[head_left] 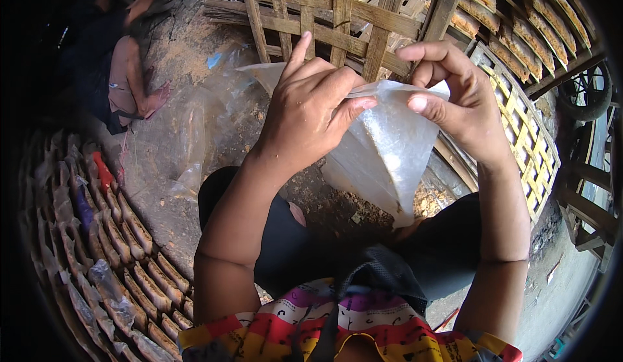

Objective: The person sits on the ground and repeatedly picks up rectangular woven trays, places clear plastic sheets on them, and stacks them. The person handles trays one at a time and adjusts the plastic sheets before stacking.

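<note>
Your left hand (308,105) and right hand (464,105) pinch the plastic (392,157) by its upper edge, fingers (339,83) narrowed on it, apparently to keep that edge taut while the rest hangs down above the floor (159,148).

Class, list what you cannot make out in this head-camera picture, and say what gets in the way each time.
All in the head view:
1) Left hand: some fingertips, hidden behind the hand itself.
2) Plastic sheet: the pinched parts of its upper edge, covered by the fingers.
3) Seated co-worker: upper body, lost in deep shadow.
4) Brown-topped strips: their full rows, cut off by the upper edge.
</note>
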Demonstrator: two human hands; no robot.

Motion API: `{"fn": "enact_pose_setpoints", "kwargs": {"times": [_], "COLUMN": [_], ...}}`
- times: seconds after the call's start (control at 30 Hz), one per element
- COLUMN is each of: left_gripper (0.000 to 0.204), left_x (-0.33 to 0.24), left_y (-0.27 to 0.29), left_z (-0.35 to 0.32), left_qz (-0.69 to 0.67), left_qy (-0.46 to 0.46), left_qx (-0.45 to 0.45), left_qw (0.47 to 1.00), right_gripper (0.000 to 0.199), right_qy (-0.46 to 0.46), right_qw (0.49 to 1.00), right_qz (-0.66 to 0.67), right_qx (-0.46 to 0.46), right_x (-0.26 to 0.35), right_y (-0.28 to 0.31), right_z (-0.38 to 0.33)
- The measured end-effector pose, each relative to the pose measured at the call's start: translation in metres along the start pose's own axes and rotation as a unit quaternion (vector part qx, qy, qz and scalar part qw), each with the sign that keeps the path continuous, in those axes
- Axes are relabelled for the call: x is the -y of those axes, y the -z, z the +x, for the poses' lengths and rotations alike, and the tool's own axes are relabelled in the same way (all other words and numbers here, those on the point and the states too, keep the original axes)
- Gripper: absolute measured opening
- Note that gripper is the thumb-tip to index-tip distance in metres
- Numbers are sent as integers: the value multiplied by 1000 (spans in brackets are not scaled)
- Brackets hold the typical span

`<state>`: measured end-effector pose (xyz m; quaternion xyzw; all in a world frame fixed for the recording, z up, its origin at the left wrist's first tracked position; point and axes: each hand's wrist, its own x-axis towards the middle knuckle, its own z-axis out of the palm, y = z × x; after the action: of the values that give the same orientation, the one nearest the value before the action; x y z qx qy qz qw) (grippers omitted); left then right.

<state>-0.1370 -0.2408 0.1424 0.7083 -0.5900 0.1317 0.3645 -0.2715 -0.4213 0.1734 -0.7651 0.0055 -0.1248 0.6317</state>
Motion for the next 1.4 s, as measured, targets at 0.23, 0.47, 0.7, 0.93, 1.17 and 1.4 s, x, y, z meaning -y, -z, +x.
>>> {"fn": "enact_pose_setpoints", "kwargs": {"times": [0.23, 0.47, 0.7, 0.93, 1.17, 1.4], "left_gripper": [25, 34, 26, 22, 30, 28], "left_x": [-21, -12, -21, -40, -17, -1], "left_y": [19, 37, 15, 12, 44, 57], "left_z": [31, 90, 108, 109, 103, 95], "left_qz": [-34, -31, -107, -123, 10, -47], "left_qy": [80, 38, -25, -24, -39, -5], "left_qx": [83, 294, 306, 248, 146, 117], "left_qw": [993, 955, 946, 961, 989, 992], "right_gripper": [41, 31, 42, 29, 38, 52], "right_qy": [-110, -146, -92, -105, -216, -104], "right_qw": [993, 988, 990, 990, 939, 994], "right_qz": [53, -4, 98, -32, -265, -39], "right_qx": [5, -57, -47, -87, 42, 11], "right_x": [-4, 10, 13, 14, 25, 4], "right_y": [-13, 9, 19, 7, 16, 7], "right_z": [-2, -3, -15, -12, -6, 2]}}
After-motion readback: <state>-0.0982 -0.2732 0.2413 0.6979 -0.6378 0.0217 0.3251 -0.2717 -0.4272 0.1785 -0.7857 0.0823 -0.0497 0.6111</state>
